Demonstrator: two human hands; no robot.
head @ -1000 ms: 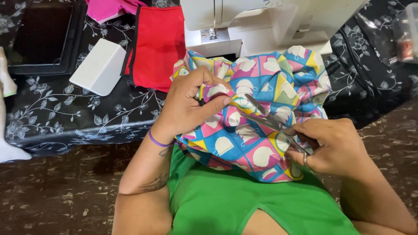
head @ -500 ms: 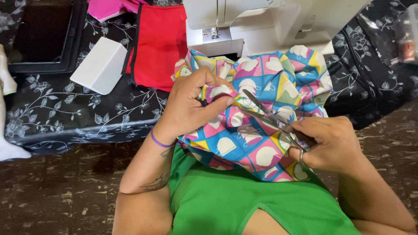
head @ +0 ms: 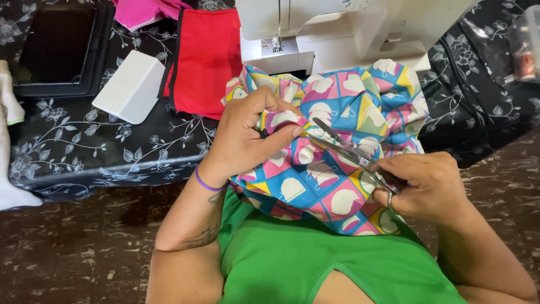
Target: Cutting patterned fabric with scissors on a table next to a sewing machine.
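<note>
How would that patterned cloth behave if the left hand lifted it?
The cloth looks floppy: it bunches and folds in the left hand. Probably light, since a pinch holds it up. Loose parts would likely droop toward the scissors.

The sewing machine [head: 337,34] blocks the desk [head: 84,152] behind the patterned fabric [head: 337,169]; bare desk lies open along the near edge left of the hands, short of the white wedge [head: 128,87].

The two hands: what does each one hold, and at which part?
The left hand pinches a bunched fold of the patterned fabric near its top edge. The right hand holds the scissors by the handles, blades open at the fabric.
</note>
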